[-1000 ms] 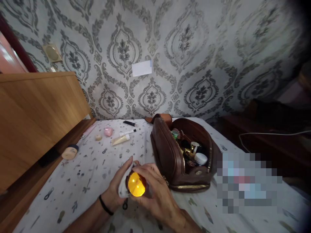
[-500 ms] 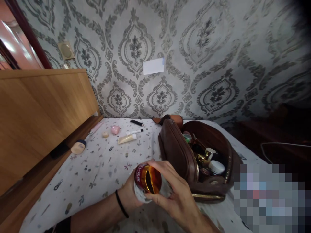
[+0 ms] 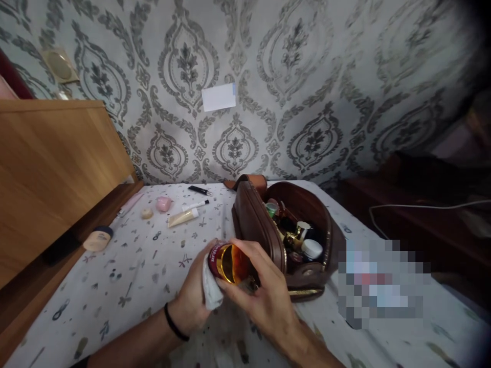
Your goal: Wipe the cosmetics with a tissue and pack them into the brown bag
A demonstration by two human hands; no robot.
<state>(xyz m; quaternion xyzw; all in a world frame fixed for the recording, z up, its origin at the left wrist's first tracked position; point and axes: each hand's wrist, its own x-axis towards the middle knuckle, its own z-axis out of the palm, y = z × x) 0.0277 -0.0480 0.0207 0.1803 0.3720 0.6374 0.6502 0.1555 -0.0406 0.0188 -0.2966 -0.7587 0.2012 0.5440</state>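
Observation:
A small red and gold jar [image 3: 227, 263] is held between both hands, tilted with its shiny gold and amber end toward the right. My left hand [image 3: 194, 291] is closed round its left side, with a white cloth [image 3: 211, 287] pressed against the jar. A black band circles the left wrist. My right hand [image 3: 264, 286] grips the amber end between thumb and fingers. Just right of the hands stands an open brown leather bag [image 3: 253, 220], holding a white-lidded jar [image 3: 312, 249], gold-coloured containers and a green item.
On the patterned sheet lie a cream tube [image 3: 182, 218], a thin white tube, a black pen-like item [image 3: 200, 190], a pink item [image 3: 163, 204] and a beige jar [image 3: 98, 238]. A wooden cabinet [image 3: 57, 179] borders the left; a blurred-out object [image 3: 378, 286] lies right.
The view has shifted, so the bag and sheet items appear further left. The jar has turned slightly in my hands, and more of the white cloth shows below it.

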